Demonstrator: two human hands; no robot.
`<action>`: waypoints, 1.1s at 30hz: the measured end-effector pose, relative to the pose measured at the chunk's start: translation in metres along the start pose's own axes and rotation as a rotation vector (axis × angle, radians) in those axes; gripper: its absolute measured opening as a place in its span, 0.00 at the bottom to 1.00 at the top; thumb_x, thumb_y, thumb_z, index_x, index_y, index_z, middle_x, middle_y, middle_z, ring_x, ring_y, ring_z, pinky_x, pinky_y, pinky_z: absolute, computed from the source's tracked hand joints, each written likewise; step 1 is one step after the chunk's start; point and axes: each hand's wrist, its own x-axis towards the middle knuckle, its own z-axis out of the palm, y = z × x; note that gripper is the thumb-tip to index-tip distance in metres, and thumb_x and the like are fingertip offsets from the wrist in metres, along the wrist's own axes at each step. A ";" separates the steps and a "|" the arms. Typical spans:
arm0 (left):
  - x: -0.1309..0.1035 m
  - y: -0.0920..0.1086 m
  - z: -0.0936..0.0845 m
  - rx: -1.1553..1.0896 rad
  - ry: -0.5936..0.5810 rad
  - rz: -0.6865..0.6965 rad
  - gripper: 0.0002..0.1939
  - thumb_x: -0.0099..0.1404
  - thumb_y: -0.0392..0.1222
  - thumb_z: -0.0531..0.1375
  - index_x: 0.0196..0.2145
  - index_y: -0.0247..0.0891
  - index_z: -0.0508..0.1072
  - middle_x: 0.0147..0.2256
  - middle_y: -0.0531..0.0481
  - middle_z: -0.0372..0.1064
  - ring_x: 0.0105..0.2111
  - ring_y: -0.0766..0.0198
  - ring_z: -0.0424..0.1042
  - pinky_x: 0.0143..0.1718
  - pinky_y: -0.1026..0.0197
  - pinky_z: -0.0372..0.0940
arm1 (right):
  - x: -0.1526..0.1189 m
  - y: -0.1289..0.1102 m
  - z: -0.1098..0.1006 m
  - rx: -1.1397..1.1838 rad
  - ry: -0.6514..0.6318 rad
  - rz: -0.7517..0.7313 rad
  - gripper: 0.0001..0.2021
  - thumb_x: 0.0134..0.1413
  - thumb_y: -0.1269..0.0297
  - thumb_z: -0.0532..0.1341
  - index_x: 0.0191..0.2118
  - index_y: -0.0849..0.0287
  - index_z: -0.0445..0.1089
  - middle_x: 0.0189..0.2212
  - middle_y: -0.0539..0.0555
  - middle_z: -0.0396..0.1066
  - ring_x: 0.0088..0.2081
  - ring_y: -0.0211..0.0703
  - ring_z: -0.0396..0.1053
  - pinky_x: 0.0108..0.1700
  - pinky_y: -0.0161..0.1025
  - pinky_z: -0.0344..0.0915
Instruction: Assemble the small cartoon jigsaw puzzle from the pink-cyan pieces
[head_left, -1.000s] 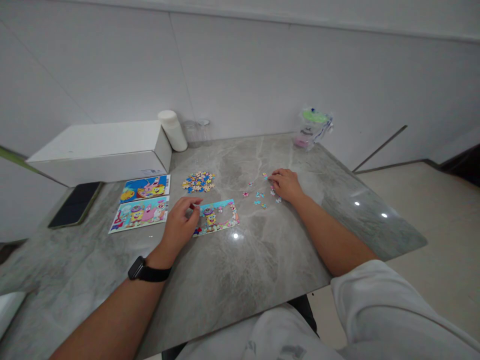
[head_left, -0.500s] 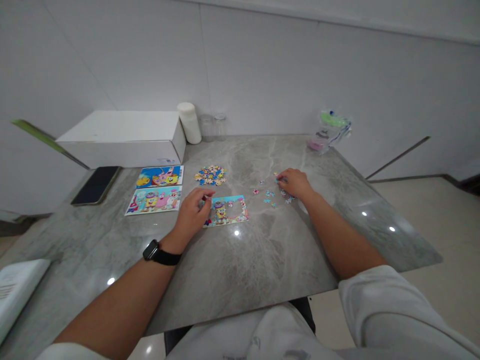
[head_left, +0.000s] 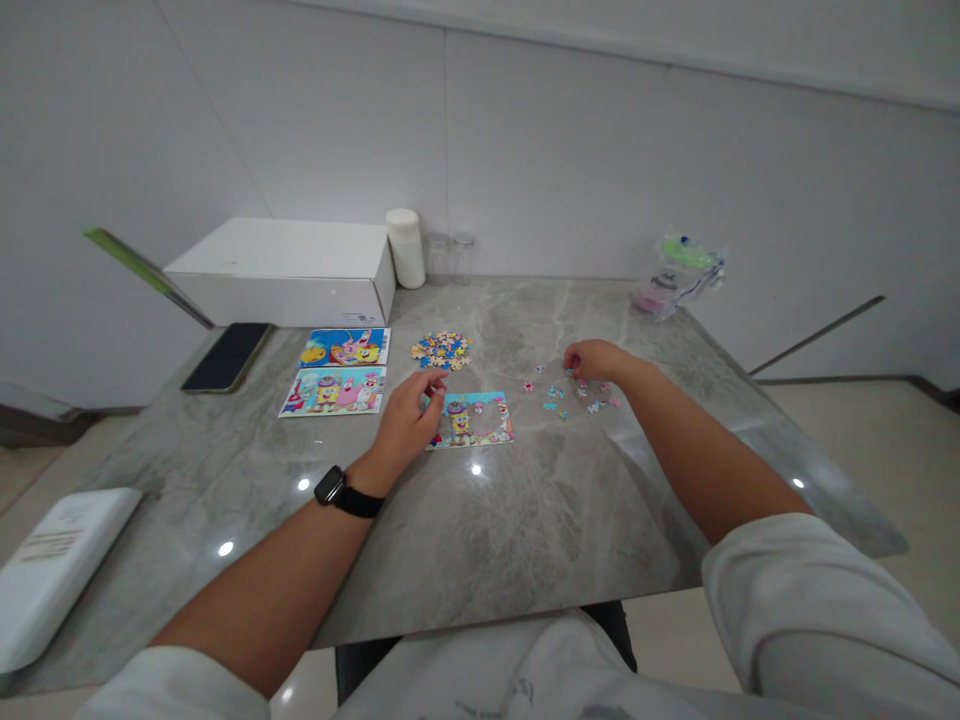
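Note:
A partly filled jigsaw puzzle lies at the middle of the table, with a gap in its right half. My left hand rests over its left edge, fingers curled and thumb close to the index finger; whatever is between them is too small to make out. Among loose puzzle pieces to the right of the puzzle, my right hand reaches down with its fingertips pinched together. A bit of light blue shows at those fingertips, seemingly a puzzle piece. Beyond the puzzle sits a heap of blue and yellow pieces.
Two cartoon picture cards lie left of the puzzle, beside a black phone. A white box, a white bottle and two clear jars stand along the wall. A plastic bag lies at the back right; a white case is front left.
The view has shifted, so everything sits further right in the picture. My right hand has moved slightly among the loose pieces, while my left hand stays at the puzzle's left edge.

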 end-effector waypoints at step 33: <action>-0.001 -0.001 0.002 -0.033 -0.001 0.029 0.15 0.75 0.42 0.55 0.56 0.39 0.74 0.43 0.47 0.77 0.44 0.57 0.76 0.52 0.53 0.70 | -0.018 0.017 -0.010 0.048 0.031 0.030 0.10 0.58 0.65 0.66 0.44 0.55 0.82 0.43 0.55 0.83 0.42 0.46 0.78 0.41 0.36 0.66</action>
